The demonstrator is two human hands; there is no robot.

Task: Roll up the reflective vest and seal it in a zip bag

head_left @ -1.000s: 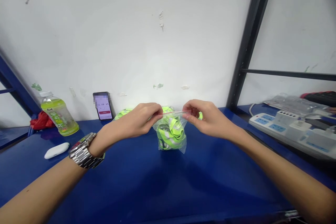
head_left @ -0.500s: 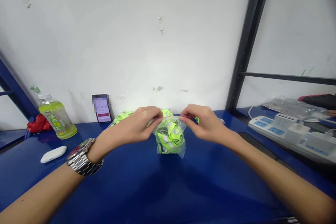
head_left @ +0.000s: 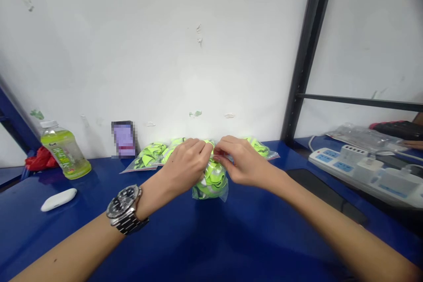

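A clear zip bag (head_left: 211, 185) stuffed with bright yellow-green fabric with pale grey strips stands upright on the blue table. My left hand (head_left: 190, 163), a metal watch (head_left: 125, 209) on its wrist, is closed at the left part of the bag's top edge, the knuckles hiding its fingertips. Close beside it, my right hand (head_left: 243, 161) pinches the same edge between thumb and fingers. Behind them along the wall lie several similar filled bags, one at the left (head_left: 148, 156) and one at the right (head_left: 259, 147), others partly covered by my hands.
To the left are a green drink bottle (head_left: 68, 152), a red bag (head_left: 41, 160), a white case (head_left: 58, 199) and a phone (head_left: 124, 139) propped on the wall. On the right, a power strip (head_left: 343, 163) with plugs, a dark flat device (head_left: 325, 194) and a black rack post (head_left: 306, 53).
My left hand has slid right along the bag's top and turned over, bringing the watch face into view. My hands are now nearly together. The view has shifted slightly.
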